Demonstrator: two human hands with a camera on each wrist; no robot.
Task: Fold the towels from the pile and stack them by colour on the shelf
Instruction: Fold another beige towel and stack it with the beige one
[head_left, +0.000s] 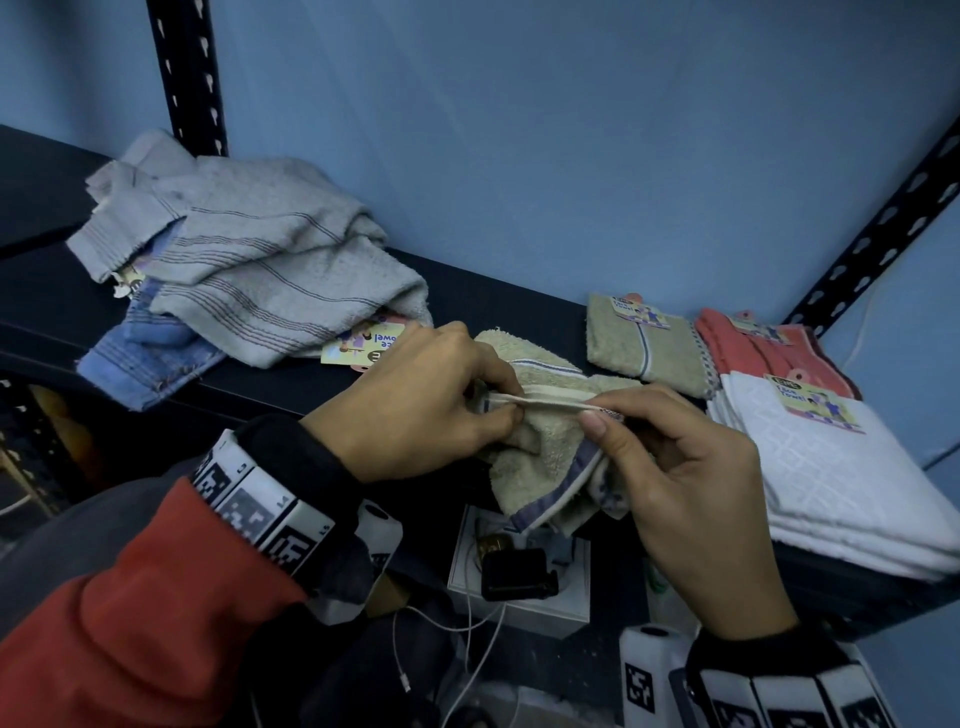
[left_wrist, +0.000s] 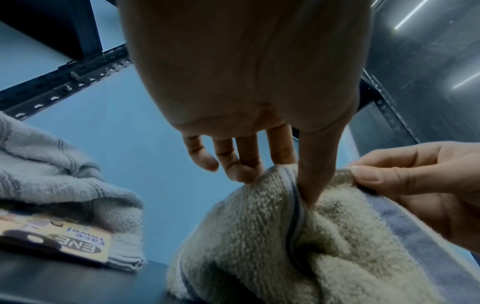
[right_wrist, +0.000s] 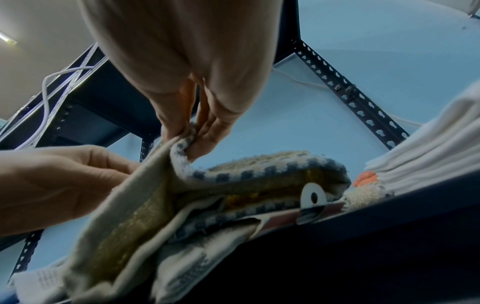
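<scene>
A beige towel (head_left: 540, 457) with a blue stripe hangs over the front edge of the dark shelf (head_left: 291, 384). My left hand (head_left: 441, 400) pinches its hem at the left, and my right hand (head_left: 670, 452) pinches the same hem at the right, stretching it between them. In the left wrist view the beige towel (left_wrist: 259, 236) sits under my left thumb and fingers (left_wrist: 233, 166). In the right wrist view my right fingertips (right_wrist: 187, 139) pinch the checked edge of the towel (right_wrist: 145, 216). The unfolded pile (head_left: 249, 260) of grey and blue towels lies at the shelf's left.
Folded stacks stand at the shelf's right: a beige towel (head_left: 644, 343), a coral one (head_left: 758, 353) and white ones (head_left: 852, 488), each with a paper tag. Black slotted uprights (head_left: 187, 73) frame the shelf. A box with a charger and cables (head_left: 514, 571) sits below.
</scene>
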